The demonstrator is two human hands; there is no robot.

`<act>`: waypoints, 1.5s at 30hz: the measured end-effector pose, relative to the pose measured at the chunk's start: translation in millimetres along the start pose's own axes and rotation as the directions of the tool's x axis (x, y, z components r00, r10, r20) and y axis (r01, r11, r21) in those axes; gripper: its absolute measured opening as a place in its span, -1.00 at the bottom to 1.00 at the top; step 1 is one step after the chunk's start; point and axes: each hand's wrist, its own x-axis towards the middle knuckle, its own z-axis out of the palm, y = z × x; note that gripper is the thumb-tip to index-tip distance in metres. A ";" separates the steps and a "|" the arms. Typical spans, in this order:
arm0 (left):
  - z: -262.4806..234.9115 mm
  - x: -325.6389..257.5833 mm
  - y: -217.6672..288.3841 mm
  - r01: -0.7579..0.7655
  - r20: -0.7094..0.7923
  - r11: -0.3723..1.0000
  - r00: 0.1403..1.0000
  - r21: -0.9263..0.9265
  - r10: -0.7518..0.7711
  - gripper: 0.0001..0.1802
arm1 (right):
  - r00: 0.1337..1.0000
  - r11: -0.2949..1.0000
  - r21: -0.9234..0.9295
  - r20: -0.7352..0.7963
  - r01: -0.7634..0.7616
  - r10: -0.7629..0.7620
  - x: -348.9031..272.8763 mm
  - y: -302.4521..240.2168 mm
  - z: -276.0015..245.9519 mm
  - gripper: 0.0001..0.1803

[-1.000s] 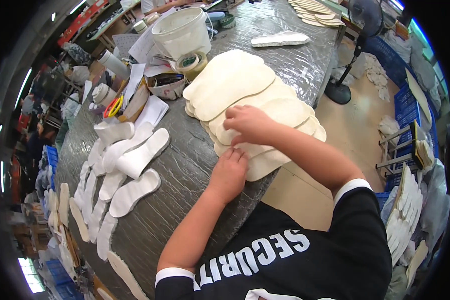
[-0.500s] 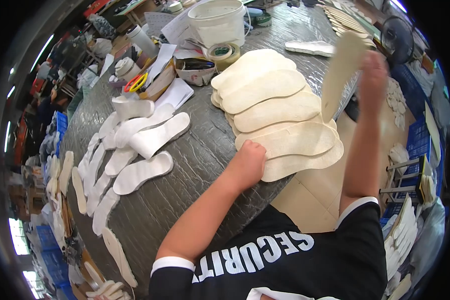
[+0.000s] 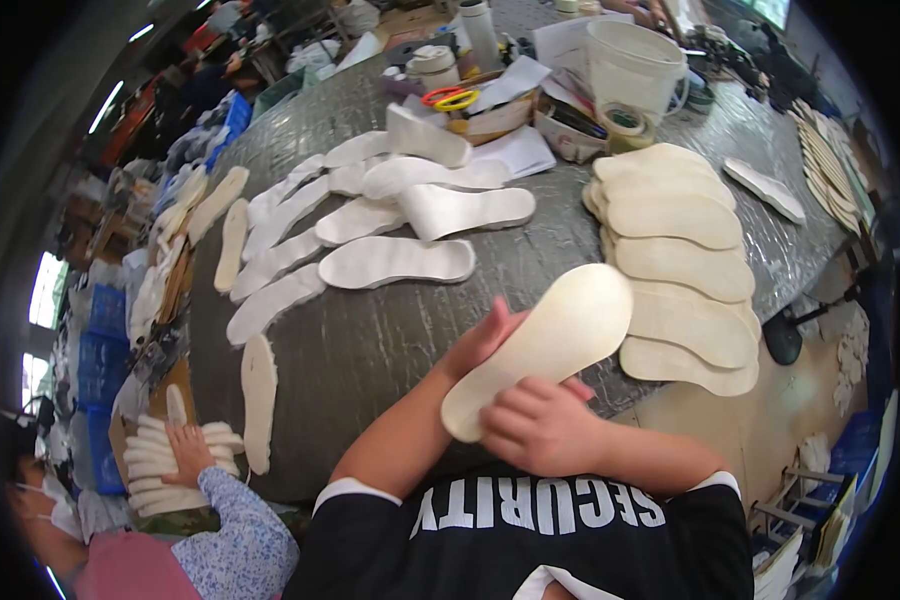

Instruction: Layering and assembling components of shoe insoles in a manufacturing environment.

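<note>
A cream insole (image 3: 555, 330) is held tilted over the near edge of the table, its wide end up and to the right. My left hand (image 3: 482, 343) is closed on its left side, thumb up along the edge and the other fingers mostly hidden behind it. Across its lower end lies my right hand (image 3: 542, 425), with bent fingers against the edge and face. Just right of the insole, a fanned stack of cream insoles (image 3: 682, 265) overlaps in a column. White fluffy insoles (image 3: 395, 262) lie spread on the table to the left, some curled.
At the back of the dark covered table (image 3: 370, 350) stand a white bucket (image 3: 635, 65), tape rolls (image 3: 625, 125), scissors (image 3: 455, 99) and papers. One white insole (image 3: 765, 190) lies far right. At lower left, a co-worker's hand (image 3: 188, 452) rests on piled insoles.
The insole lifted by my right hand has come down in front of me, into both hands. My left hand has left the stack. The view has swung left, bringing a co-worker in.
</note>
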 end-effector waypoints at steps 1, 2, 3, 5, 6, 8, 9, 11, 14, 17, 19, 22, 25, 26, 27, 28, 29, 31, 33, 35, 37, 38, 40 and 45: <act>-12.0 -25.4 2.5 0.001 -0.073 0.997 0.997 0.075 0.005 0.05 | 1.000 1.000 0.012 -0.003 0.017 -0.017 9.1 3.0 16.5 -0.73; -17.1 -50.1 4.7 0.010 -0.142 0.989 0.990 0.145 0.011 0.02 | 0.986 0.985 0.139 -0.148 0.099 -0.078 17.1 4.7 30.3 -0.69; -9.2 -81.4 2.1 -0.129 -0.306 0.991 0.942 0.046 0.137 -0.04 | 0.944 0.938 0.269 -0.303 0.219 -0.134 28.2 4.4 40.9 -0.65; -9.9 -129.4 4.8 -0.317 -0.439 0.941 0.834 0.117 0.335 -0.07 | 0.930 0.986 0.165 -0.364 0.007 0.055 36.9 33.3 42.7 -0.69; -18.1 -153.8 7.7 -0.360 -0.417 0.893 0.792 0.271 0.446 -0.04 | 0.897 0.965 0.105 -0.354 -0.242 0.263 38.2 58.1 60.0 -0.75; -8.8 -180.1 9.9 -0.492 -0.416 0.782 0.664 0.382 0.621 -0.07 | 0.657 0.727 0.157 -0.335 -0.668 0.676 58.4 120.1 80.3 -0.67; -6.3 -184.5 11.1 -0.505 -0.461 0.769 0.616 0.391 0.639 -0.01 | 0.540 0.614 0.172 -0.339 -0.770 0.771 52.1 151.4 95.2 -0.66; -5.9 -197.4 10.4 -0.559 -0.490 0.725 0.538 0.402 0.686 -0.01 | 0.382 0.370 0.377 -0.045 -0.849 0.923 55.2 187.1 105.6 -0.66; -4.4 -214.8 6.9 -0.597 -0.544 0.672 0.419 0.438 0.727 -0.06 | 0.389 0.311 0.370 0.157 -0.875 0.908 61.3 186.9 117.0 -0.64; -7.3 -225.9 8.1 -0.602 -0.606 0.657 0.332 0.454 0.723 -0.11 | 0.417 0.418 0.331 -0.078 -0.846 0.906 53.9 173.6 139.7 -0.72; -11.0 -224.9 9.5 -0.595 -0.633 0.668 0.317 0.448 0.707 -0.14 | 0.372 0.509 0.339 -0.395 -0.791 0.840 54.2 177.2 145.3 -0.73; -15.4 -217.9 10.8 -0.600 -0.638 0.675 0.329 0.428 0.697 -0.15 | 0.290 0.201 0.502 0.105 -0.841 0.951 62.4 191.3 130.4 -0.67; -12.3 -216.9 6.0 -0.578 -0.660 0.655 0.248 0.486 0.709 -0.18 | 0.271 0.091 0.533 0.269 -0.841 0.924 59.7 161.7 147.9 -0.62; -11.6 -225.8 3.0 -0.588 -0.661 0.639 0.222 0.495 0.716 -0.18 | 0.236 -0.045 0.548 0.432 -0.836 0.871 71.9 125.4 136.2 -0.60; -11.8 -231.2 2.1 -0.501 -0.688 0.667 0.179 0.551 0.703 -0.19 | 0.270 -0.150 0.605 0.545 -0.782 0.794 68.6 93.6 130.5 -0.60; -11.7 -234.3 1.9 -0.401 -0.713 0.699 0.143 0.592 0.686 -0.19 | 0.303 -0.265 0.658 0.616 -0.704 0.727 54.5 66.7 138.6 -0.64; -10.8 -240.7 2.9 -0.339 -0.726 0.717 0.127 0.609 0.676 -0.28 | 0.352 -0.357 0.672 0.681 -0.648 0.642 52.2 32.3 136.1 -0.69; -21.5 -257.0 5.4 -0.187 -0.740 0.749 0.128 0.636 0.660 -0.32 | 0.560 -0.123 0.658 0.712 -0.743 0.423 39.0 -18.5 143.7 -0.75; -21.0 -258.9 12.3 0.036 -0.743 0.751 0.180 0.660 0.645 -0.39 | 0.807 0.178 0.792 0.590 -0.584 0.019 43.5 -29.8 131.1 -0.81; -17.3 -255.4 17.5 0.012 -0.763 0.783 0.235 0.622 0.602 -0.35 | 0.775 0.109 0.794 0.607 -0.598 -0.174 54.4 -16.5 120.6 -0.83; -28.5 -256.7 23.9 0.028 -0.757 0.789 0.305 0.614 0.578 -0.32 | 0.697 0.415 0.672 0.708 -0.614 -0.114 72.2 2.0 97.0 -0.84; -36.7 -257.5 27.0 0.026 -0.762 0.793 0.299 0.608 0.574 -0.32 | 0.693 0.410 0.672 0.711 -0.617 -0.121 71.6 0.1 102.3 -0.84; -47.2 -248.3 32.7 -0.067 -0.707 0.783 0.387 0.618 0.591 -0.32 | 0.821 0.669 0.631 0.569 -0.393 -0.054 62.2 -14.1 114.9 -0.83; -78.8 -204.2 57.0 -0.241 -0.629 0.773 0.465 0.587 0.623 -0.25 | 0.949 0.512 0.816 0.316 -0.266 -0.010 59.4 -39.9 142.7 -0.66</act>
